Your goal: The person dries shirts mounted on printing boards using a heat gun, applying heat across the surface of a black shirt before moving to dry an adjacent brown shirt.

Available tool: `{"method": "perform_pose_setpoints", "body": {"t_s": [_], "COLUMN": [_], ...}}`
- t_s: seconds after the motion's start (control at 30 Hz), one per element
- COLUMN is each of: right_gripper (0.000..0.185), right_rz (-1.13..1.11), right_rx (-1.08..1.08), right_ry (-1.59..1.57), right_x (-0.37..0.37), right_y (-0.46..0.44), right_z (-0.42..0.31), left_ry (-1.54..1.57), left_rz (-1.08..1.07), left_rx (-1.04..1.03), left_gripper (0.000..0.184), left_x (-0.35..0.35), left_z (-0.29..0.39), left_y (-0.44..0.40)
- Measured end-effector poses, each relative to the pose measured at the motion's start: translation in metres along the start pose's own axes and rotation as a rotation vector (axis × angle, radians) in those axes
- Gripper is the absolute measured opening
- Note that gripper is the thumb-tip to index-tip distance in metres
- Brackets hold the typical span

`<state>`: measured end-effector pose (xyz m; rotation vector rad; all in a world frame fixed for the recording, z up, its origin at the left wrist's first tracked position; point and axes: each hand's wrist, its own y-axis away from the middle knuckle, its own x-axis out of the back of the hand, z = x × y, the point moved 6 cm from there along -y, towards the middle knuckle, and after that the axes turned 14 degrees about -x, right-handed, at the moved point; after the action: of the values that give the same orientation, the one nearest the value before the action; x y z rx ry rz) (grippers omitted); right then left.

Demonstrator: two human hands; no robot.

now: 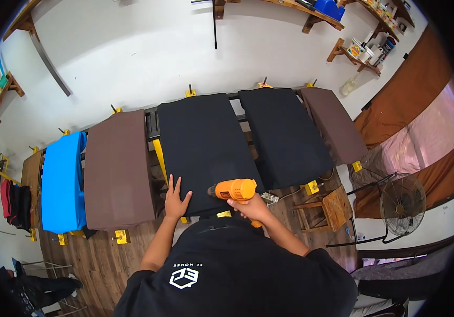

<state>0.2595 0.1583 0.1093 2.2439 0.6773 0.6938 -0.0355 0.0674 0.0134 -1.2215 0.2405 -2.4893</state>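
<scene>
My right hand (249, 207) is wrapped round the handle of an orange heat gun (235, 190). Its dark nozzle points left, over the lower part of a black cloth (200, 137) stretched on a board. Flat at the left edge of that same cloth lies my left hand (176, 199), fingers spread and holding nothing. A brown cloth (116, 169) covers the board to the left, and another black cloth (285, 134) covers the one to the right.
Further boards carry a blue cloth (62, 185) and a brown cloth (332, 124). At the right stand a wooden stool (337, 208) and a fan (403, 203). A power strip (270, 197) lies near the heat gun. Part of another person (44, 288) shows at the lower left.
</scene>
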Motion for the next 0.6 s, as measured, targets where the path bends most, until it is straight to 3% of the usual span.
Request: {"method": "perform_pose_setpoints", "body": {"t_s": [0.07, 0.1, 0.17, 0.23, 0.3, 0.33, 0.37, 0.43, 0.47, 0.5, 0.57, 0.6], "right_gripper": [0.048, 0.049, 0.042, 0.038, 0.03, 0.033, 0.033, 0.046, 0.041, 0.041, 0.044, 0.046], "right_rz": [0.414, 0.437, -0.001, 0.035, 0.567, 0.13, 0.133, 0.403, 0.649, 0.648, 0.282, 0.275], "right_rx": [0.532, 0.55, 0.018, 0.063, 0.783, 0.106, 0.108, 0.359, 0.554, 0.551, 0.015, 0.01], "right_ry": [0.264, 0.282, -0.058, -0.056, 0.223, -0.071, -0.072, 0.091, 0.294, 0.292, -0.057, -0.063], "right_x": [0.011, 0.013, 0.015, 0.02, 0.03, 0.032, 0.036, 0.047, 0.051, 0.052, 0.056, 0.057], "right_y": [0.006, -0.001, -0.004, -0.008, 0.011, -0.005, -0.009, 0.001, 0.018, 0.023, 0.004, 0.003], "right_z": [-0.013, -0.007, 0.0, 0.003, -0.017, 0.006, 0.013, 0.0, -0.007, -0.011, 0.013, 0.014], "left_ry": [-0.02, -0.019, 0.02, 0.012, 0.004, 0.006, 0.007, 0.014, 0.02, 0.02, 0.044, 0.046], "left_rz": [0.003, -0.005, -0.02, -0.018, -0.031, -0.014, 0.007, 0.008, 0.0, -0.004, 0.013, 0.015], "left_rx": [-0.018, -0.011, 0.019, 0.024, 0.028, 0.009, -0.01, -0.002, 0.01, 0.01, -0.004, -0.007], "left_gripper": [0.077, 0.077, 0.075, 0.075, 0.074, 0.075, 0.076, 0.076, 0.075, 0.075, 0.075, 0.075], "left_x": [0.0, 0.0, 0.002, 0.003, 0.002, 0.001, 0.0, 0.0, 0.001, 0.001, 0.001, 0.0], "left_z": [0.0, 0.0, 0.002, 0.004, 0.002, 0.0, -0.001, 0.0, -0.001, -0.002, -0.002, -0.002], "left_y": [0.0, 0.003, 0.0, -0.002, 0.001, 0.002, 0.0, -0.003, -0.001, 0.001, -0.001, -0.002]}}
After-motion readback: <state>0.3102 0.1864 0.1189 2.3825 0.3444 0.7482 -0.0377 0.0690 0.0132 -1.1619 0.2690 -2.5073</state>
